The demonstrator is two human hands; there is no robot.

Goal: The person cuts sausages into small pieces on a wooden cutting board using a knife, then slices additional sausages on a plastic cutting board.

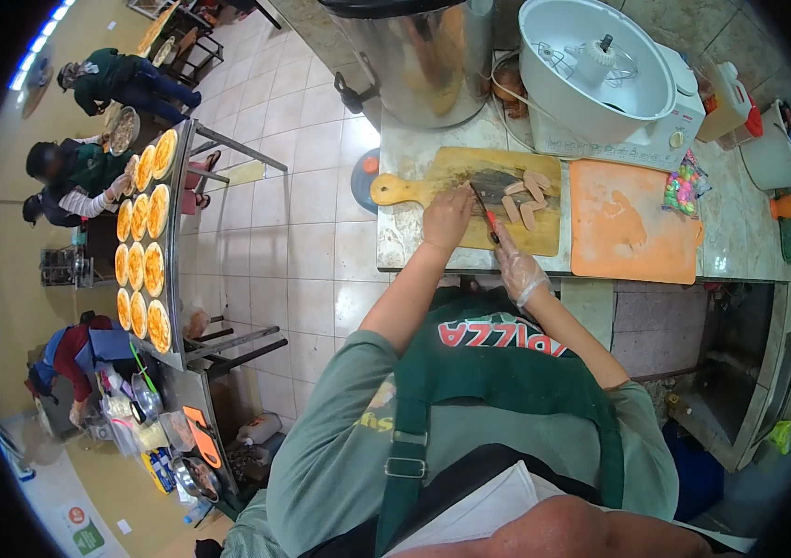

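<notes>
Grasped in the right hand (518, 270), over which a clear glove is worn, is a red-handled knife (491, 220), its blade angled toward the left hand (448, 219). By the left hand, the fingers are bunched beside the blade above the wooden cutting board (540, 244); whether a piece is pinched there cannot be told. On the board, to the right of the knife, pale brown slices (534, 192) are loosely scattered. Just beside the board, an orange board (632, 228) is laid on the counter (725, 232), its far right corner partly covered by a colourful packet (685, 186). Behind these are placed a white mixer (600, 130) and a large metal container (423, 65). Well apart, across the tiled floor (265, 223), rows of topped dough rounds (154, 269) are set out on a metal table (175, 288), and a bowl (123, 130) is held over its far end by a person (84, 181).
</notes>
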